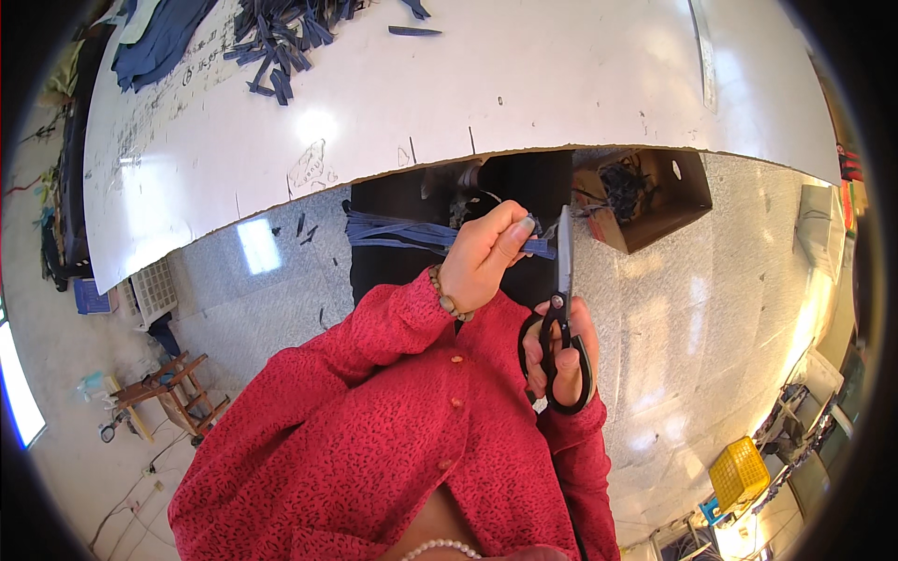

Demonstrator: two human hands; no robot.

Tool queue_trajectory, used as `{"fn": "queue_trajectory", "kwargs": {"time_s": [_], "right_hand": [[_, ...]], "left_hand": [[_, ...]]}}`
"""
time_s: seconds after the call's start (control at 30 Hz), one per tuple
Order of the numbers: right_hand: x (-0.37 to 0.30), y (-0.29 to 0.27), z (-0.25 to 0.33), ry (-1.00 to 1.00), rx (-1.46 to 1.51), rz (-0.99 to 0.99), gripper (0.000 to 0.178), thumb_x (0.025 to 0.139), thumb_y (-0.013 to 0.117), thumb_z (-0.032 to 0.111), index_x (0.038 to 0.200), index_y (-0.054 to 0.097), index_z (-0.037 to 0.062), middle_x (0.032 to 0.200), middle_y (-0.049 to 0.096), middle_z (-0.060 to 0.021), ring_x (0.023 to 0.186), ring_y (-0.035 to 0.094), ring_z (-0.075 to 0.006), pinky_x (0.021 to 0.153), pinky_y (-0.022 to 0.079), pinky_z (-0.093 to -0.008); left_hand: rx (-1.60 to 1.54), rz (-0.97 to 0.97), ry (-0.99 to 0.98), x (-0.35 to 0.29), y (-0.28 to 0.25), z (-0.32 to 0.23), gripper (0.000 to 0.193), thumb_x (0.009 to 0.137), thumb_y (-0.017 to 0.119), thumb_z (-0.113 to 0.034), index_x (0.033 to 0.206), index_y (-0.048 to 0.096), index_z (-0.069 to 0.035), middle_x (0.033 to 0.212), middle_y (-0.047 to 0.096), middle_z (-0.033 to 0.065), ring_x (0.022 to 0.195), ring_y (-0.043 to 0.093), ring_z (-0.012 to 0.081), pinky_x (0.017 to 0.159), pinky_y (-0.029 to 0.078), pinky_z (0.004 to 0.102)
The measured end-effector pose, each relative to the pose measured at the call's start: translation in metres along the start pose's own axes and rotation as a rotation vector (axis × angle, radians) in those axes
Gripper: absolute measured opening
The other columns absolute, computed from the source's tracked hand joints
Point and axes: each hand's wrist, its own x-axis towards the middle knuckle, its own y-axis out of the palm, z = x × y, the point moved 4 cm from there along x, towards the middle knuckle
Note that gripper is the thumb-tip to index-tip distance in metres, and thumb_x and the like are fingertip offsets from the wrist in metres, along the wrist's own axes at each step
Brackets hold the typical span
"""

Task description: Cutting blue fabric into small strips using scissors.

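My left hand (485,260) is closed round a bundle of dark blue fabric strips (398,232). Their long ends trail to the left over my lap, and short ends stick out past my thumb on the right. My right hand (567,351) has its fingers through the black handles of a pair of scissors (563,271). The blades point up and away from me, right beside the short ends of the strips. Whether the blades touch the fabric, I cannot tell.
Ahead stretches a white table (561,84) with a worn edge. On it lie a heap of dark strips (281,37) and folded blue fabric (164,42). A cardboard box (687,192) holding dark scraps stands on the floor at right. A wooden stool (173,393) is at left, a yellow basket (739,474) lower right.
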Motion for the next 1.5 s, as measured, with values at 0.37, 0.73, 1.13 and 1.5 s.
{"fn": "queue_trajectory", "kwargs": {"time_s": [0.37, 0.73, 1.13, 1.5], "right_hand": [[0.133, -0.026, 0.159, -0.468, -1.621, -0.289, 0.040, 0.077, 0.070, 0.020, 0.108, 0.047, 0.0077, 0.086, 0.064, -0.0112, 0.081, 0.064, -0.0299, 0.070, 0.050, -0.0389], [0.130, 0.000, 0.146, -0.698, -0.943, -0.037, 0.016, 0.090, 0.058, 0.017, 0.088, 0.058, 0.0011, 0.076, 0.061, -0.0071, 0.074, 0.059, -0.0199, 0.067, 0.047, -0.0317], [0.103, -0.091, 0.172, -0.322, -0.704, -0.016, 0.011, 0.090, 0.059, 0.013, 0.085, 0.055, 0.0033, 0.063, 0.051, 0.0034, 0.054, 0.042, -0.0025, 0.049, 0.033, -0.0179], [0.217, -0.152, 0.269, -0.244, -1.664, -0.790, 0.041, 0.081, 0.068, 0.042, 0.094, 0.064, 0.0032, 0.083, 0.068, -0.0134, 0.082, 0.066, -0.0250, 0.072, 0.051, -0.0358]], "left_hand": [[-0.623, 0.020, -0.257, 0.008, -0.003, -0.018, 0.024, 0.101, 0.037, -0.023, 0.084, 0.042, -0.007, 0.072, 0.039, 0.0000, 0.052, 0.026, 0.0047, 0.046, 0.023, 0.0191], [-0.860, 0.158, -0.215, 0.060, -0.006, -0.078, 0.024, 0.101, 0.037, -0.026, 0.087, 0.047, -0.009, 0.073, 0.042, 0.0004, 0.047, 0.025, 0.0041, 0.047, 0.024, 0.0203], [-0.782, 0.117, -0.223, 0.123, 0.014, -0.073, 0.022, 0.100, 0.040, -0.025, 0.087, 0.047, -0.009, 0.073, 0.046, 0.0017, 0.046, 0.028, 0.0044, 0.044, 0.024, 0.0198], [-0.492, 0.009, -0.380, 0.264, 0.093, -0.061, 0.022, 0.100, 0.038, -0.023, 0.087, 0.044, -0.005, 0.072, 0.046, 0.0046, 0.043, 0.029, 0.0057, 0.037, 0.022, 0.0213]]}}
